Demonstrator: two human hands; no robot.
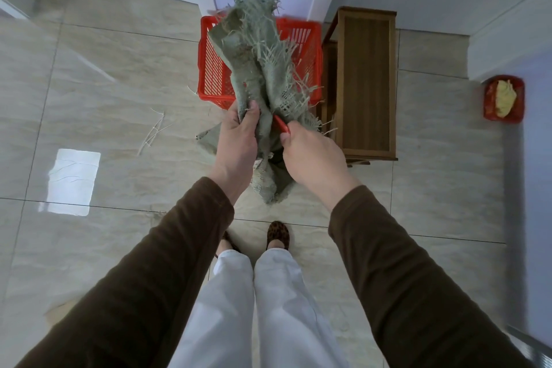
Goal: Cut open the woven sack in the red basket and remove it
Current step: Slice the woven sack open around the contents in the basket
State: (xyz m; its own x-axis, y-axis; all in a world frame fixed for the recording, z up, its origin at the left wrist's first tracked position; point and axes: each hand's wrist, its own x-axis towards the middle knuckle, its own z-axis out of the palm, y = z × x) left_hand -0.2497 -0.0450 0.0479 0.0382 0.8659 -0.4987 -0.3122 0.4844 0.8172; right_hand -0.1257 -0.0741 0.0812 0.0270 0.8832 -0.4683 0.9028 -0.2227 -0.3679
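The grey-green woven sack is bunched up and frayed, with loose strands sticking out at its top. It is held up in the air in front of the red basket, which stands on the floor against the wall. My left hand grips the sack's middle. My right hand holds a red-handled tool whose tip is against the sack; its blade is hidden in the fabric. The sack's lower end hangs below my hands.
A wooden stool or small cabinet stands right of the basket. A small red tray with yellow cloth lies at the right wall. Loose sack strands lie on the tiled floor to the left. My feet are below.
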